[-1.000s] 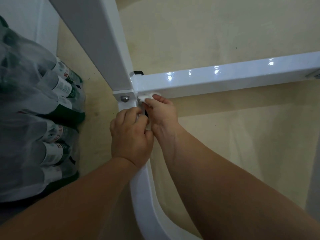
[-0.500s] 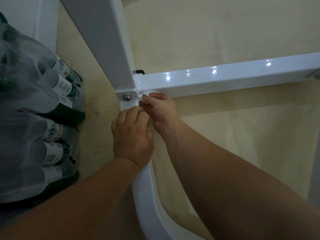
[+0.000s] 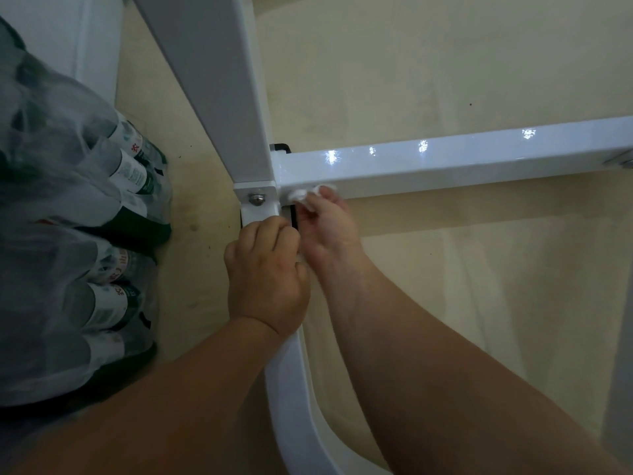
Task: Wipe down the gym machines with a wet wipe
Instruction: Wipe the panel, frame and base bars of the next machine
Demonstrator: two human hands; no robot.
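A white gym machine frame fills the middle: a thick upright post point(image 3: 219, 97), a glossy horizontal bar point(image 3: 445, 159) running right, and a curved tube point(image 3: 291, 406) coming toward me. They meet at a bracket with a bolt point(image 3: 257, 199). My right hand point(image 3: 329, 228) pinches a small white wet wipe point(image 3: 301, 195) against the lower edge of the horizontal bar by the joint. My left hand point(image 3: 267, 275) grips the curved tube just below the bracket, fingers curled over it.
Shrink-wrapped packs of green-labelled water bottles point(image 3: 78, 234) are stacked on the left, close to the post. A pale yellow floor point(image 3: 445, 303) lies under the frame. A white wall edge point(image 3: 96, 46) shows at top left.
My right hand with the wipe has shifted slightly right along the bar's lower edge, away from the joint. My left hand stays gripping the tube.
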